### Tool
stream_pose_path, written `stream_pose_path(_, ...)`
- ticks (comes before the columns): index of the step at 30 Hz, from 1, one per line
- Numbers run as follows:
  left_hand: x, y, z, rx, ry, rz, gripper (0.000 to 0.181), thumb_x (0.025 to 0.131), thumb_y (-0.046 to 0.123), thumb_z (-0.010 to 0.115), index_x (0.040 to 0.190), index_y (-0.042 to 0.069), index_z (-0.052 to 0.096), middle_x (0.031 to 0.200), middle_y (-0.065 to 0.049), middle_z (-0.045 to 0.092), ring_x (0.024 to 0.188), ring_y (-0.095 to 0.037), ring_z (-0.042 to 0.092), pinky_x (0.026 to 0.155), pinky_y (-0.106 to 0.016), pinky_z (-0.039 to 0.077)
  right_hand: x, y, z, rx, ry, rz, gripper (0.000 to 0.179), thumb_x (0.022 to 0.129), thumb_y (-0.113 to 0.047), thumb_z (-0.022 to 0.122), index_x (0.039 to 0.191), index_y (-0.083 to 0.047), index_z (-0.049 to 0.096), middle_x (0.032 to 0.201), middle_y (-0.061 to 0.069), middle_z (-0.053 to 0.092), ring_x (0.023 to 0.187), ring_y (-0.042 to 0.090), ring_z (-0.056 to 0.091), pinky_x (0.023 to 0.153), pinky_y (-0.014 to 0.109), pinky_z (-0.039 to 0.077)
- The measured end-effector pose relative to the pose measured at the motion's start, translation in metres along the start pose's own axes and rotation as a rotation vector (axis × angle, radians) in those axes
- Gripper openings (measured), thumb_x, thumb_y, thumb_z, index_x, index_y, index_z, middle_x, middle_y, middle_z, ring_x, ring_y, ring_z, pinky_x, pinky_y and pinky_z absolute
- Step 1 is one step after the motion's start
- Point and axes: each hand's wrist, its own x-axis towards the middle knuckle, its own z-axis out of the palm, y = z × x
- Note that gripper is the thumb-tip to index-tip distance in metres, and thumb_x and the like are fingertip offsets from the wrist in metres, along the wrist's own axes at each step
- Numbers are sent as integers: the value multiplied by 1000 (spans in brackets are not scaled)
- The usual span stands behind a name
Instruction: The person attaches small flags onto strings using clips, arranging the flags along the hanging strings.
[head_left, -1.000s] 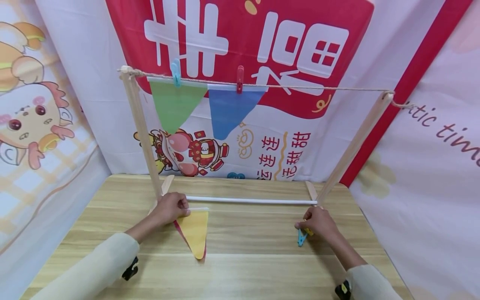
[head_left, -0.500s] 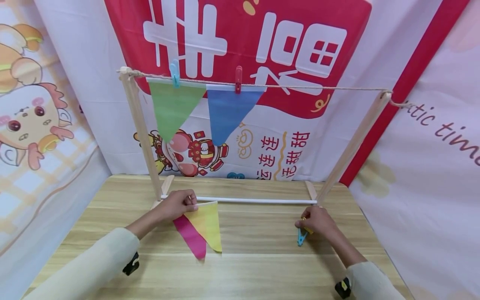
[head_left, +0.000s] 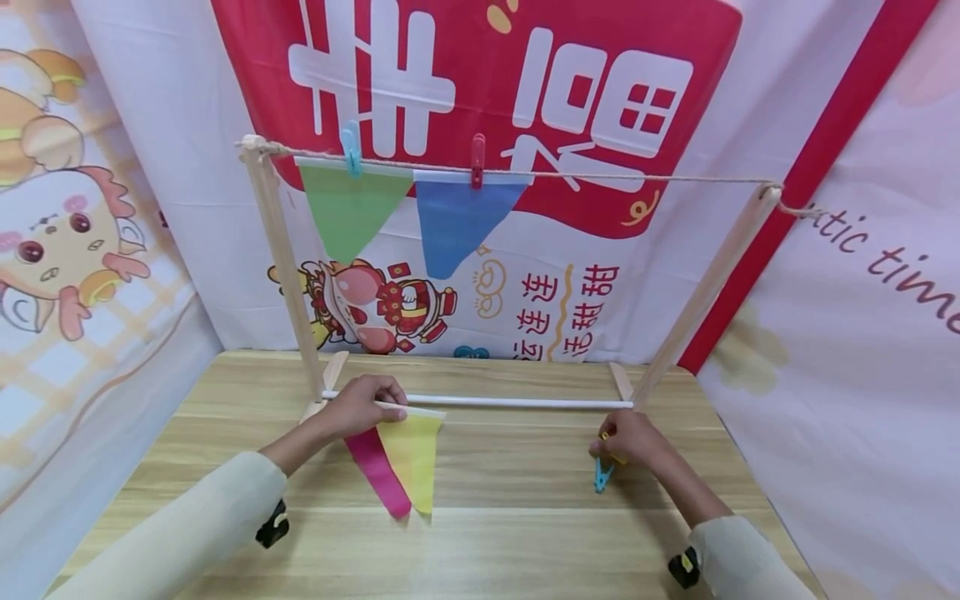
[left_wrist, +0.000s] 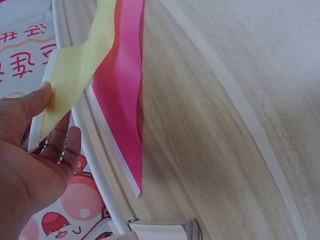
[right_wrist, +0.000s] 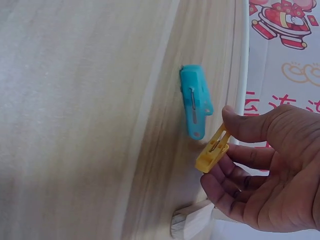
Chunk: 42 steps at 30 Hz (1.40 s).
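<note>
My left hand (head_left: pixel 367 407) pinches a yellow pennant (left_wrist: pixel 75 70) by its white top edge, thumb on the near face. Under and left of it a pink pennant (head_left: pixel 377 473) lies on the table. My right hand (head_left: pixel 633 437) holds a yellow clothespin (right_wrist: pixel 214 152) between thumb and fingers, near the foot of the right post. Beside it on the table is a blue clothespin (right_wrist: pixel 194 97), untouched. A green pennant (head_left: pixel 352 208) and a blue pennant (head_left: pixel 465 218) hang from the twine (head_left: pixel 600 177), held by a light blue clothespin (head_left: pixel 351 148) and a red clothespin (head_left: pixel 477 161).
Two wooden posts (head_left: pixel 281 267) carry the twine, and a white rod (head_left: pixel 517 402) joins them low down. Wooden feet (head_left: pixel 622 382) stand on the wood-grain table (head_left: pixel 510 533). Printed cloth (head_left: pixel 615 308) hangs behind and at both sides.
My left hand has shifted right, taking the yellow pennant off the pink one, which now shows more. The right hand stays nearly in place with the yellow clothespin.
</note>
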Motion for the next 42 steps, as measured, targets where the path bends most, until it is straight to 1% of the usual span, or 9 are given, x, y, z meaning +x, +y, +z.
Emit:
stream_pose_path(7,1,8,3,-37,1,-35,10,98,16,89,105,12,82,99,-3,79,95,-18,68,85,-32,57,1,-3,-5,-74,-14,-58,25,93,-20,92,101,1,80,92,9,78,85,22,66,73,33,55)
stream_pose_path(13,3,16,3,-28,19,-65,14,97,28,92,105,17,90,107,1,86,103,-18,68,88,-33,54,7,0,-6,-42,-41,-105,25,96,-22,91,102,1,82,93,9,79,84,20,67,74,33,58)
stream_pose_path(15,4,20,2,-34,23,-69,16,96,31,92,106,19,90,109,1,86,102,-19,66,85,-33,53,22,17,-1,-46,-42,-137,26,96,-24,91,101,0,82,90,9,79,81,19,67,71,34,58)
stream_pose_path(20,6,27,0,-76,29,-73,19,97,34,93,108,18,91,110,-1,86,95,-20,60,80,-32,49,76,85,19,-64,2,-264,35,95,-43,92,95,-9,84,81,0,75,71,13,63,62,31,52)
stream_pose_path(22,8,29,-1,-89,38,-70,19,98,34,92,109,18,91,112,-2,87,97,-20,62,81,-32,49,84,93,21,-57,22,-305,38,95,-48,92,95,-10,84,79,-2,74,71,12,62,61,30,51)
stream_pose_path(24,9,30,-3,-98,51,-66,20,98,34,91,110,17,91,115,-2,87,103,-20,66,84,-32,51,68,66,11,-58,32,-283,33,96,-39,92,96,-7,83,80,0,74,72,14,63,64,31,53)
stream_pose_path(29,11,33,-6,-115,64,-55,22,99,34,91,113,17,91,118,-4,87,100,-21,66,83,-33,54,13,-16,-17,-84,16,-193,22,99,-16,86,102,5,81,87,10,77,78,18,65,72,36,57)
stream_pose_path(31,11,33,-7,-118,63,-61,22,99,34,90,113,18,91,116,-4,86,94,-21,62,79,-33,54,11,-21,-20,-90,15,-193,22,101,-15,84,104,7,80,88,11,78,79,18,65,73,35,58)
stream_pose_path(42,11,39,-7,-171,68,-73,22,99,31,90,116,17,91,117,-4,85,92,-21,58,75,-28,53,16,-34,-31,-126,21,-236,21,100,-13,83,107,7,81,90,13,79,81,19,68,78,40,61)
